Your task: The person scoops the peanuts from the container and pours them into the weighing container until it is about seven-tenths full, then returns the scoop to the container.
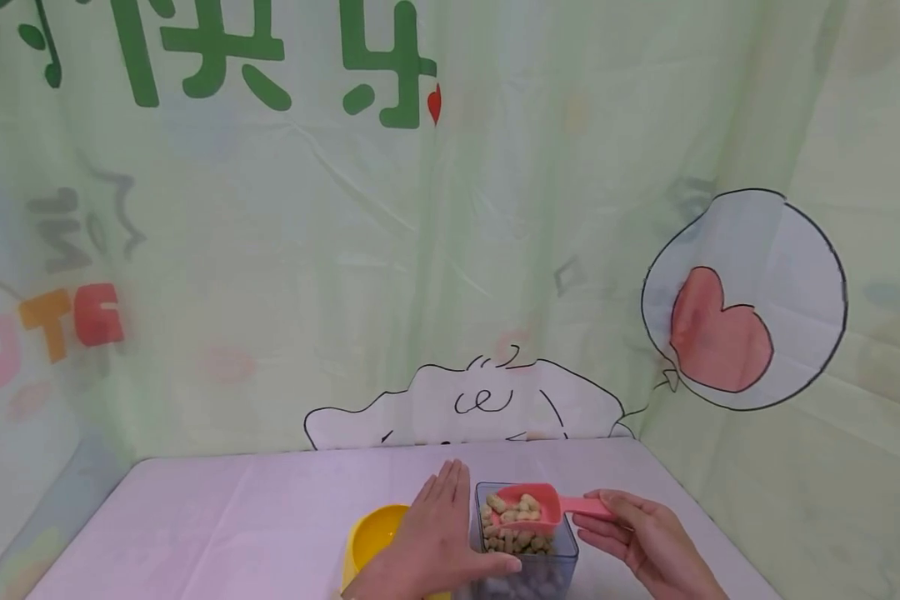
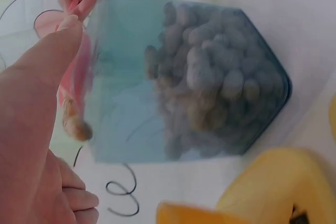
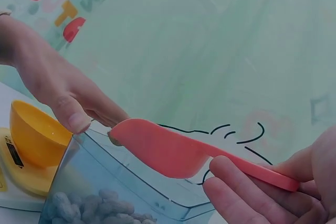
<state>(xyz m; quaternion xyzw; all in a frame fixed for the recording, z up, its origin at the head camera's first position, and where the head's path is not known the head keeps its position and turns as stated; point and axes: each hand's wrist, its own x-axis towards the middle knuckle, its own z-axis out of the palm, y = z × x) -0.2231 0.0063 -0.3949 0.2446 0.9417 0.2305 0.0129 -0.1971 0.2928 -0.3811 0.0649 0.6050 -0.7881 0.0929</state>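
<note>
My right hand (image 1: 648, 533) grips the handle of a pink scoop (image 3: 157, 148), held above the rim of a clear box (image 2: 126, 51). Several unshelled peanuts (image 1: 527, 504) lie in the scoop, and one (image 2: 73, 121) shows at its lip. More peanuts (image 2: 210, 72) fill the lower part of the box. Fingers straight, my left hand (image 1: 438, 529) stands at the box's left side, its thumb at the near rim. Whether the thumb presses on the rim I cannot tell. Left of that hand is a yellow bowl (image 1: 375, 537), partly hidden by it in the head view.
The bowl sits on a pale yellow scale-like base (image 3: 31, 179) with a dark display. Box and base stand on a pale pink table (image 1: 232, 517). Behind rises a light green curtain (image 1: 270, 250) with drawings and lettering.
</note>
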